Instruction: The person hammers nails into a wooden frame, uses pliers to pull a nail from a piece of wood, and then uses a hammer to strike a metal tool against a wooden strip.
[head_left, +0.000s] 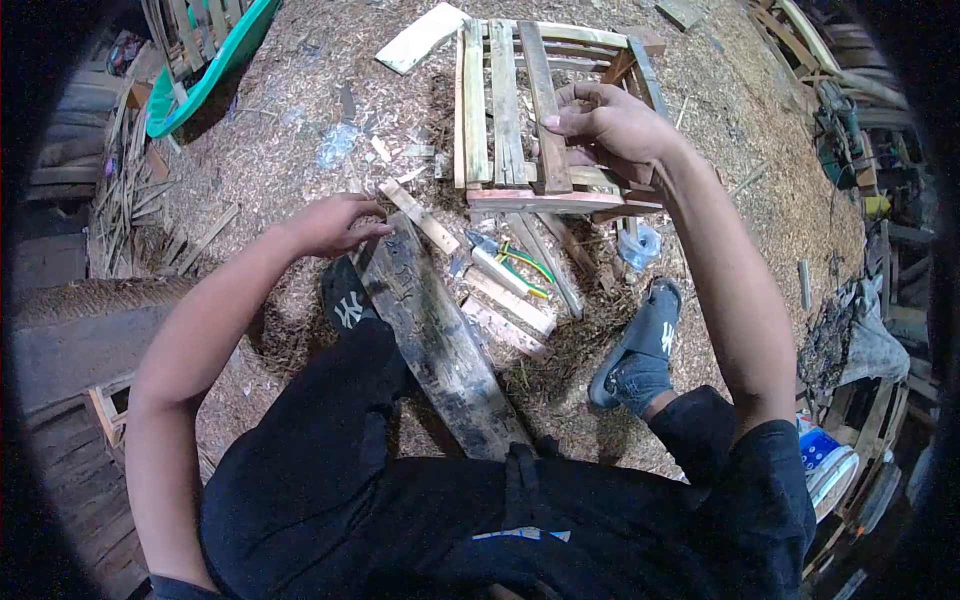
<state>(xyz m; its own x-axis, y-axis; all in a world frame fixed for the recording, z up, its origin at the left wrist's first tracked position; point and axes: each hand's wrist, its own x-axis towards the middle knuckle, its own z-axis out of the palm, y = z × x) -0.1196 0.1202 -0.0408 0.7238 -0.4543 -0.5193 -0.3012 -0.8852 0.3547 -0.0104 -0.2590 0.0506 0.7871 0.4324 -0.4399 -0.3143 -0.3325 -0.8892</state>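
Observation:
In the head view a slatted wooden crate (505, 105) stands on the ground ahead of me. My right hand (612, 128) is closed around one of its slats, thumb on the near face; some fingers are hidden behind the wood. My left hand (335, 222) is beside the far end of a thick, dark-stained plank (430, 320) that runs between my legs. Its fingers are loosely bent, with a gap to the thumb, and nothing shows in them. Pliers with green-and-yellow handles (525, 272) lie among short wood pieces (508, 300) right of the plank.
Wood shavings (290, 130) cover the ground. A green curved-edged container (215, 75) is at the upper left. Clear plastic (638, 245) lies below the crate. A blue-and-white bucket (825, 465) stands at my right, and a power tool (835, 130) lies farther up that side.

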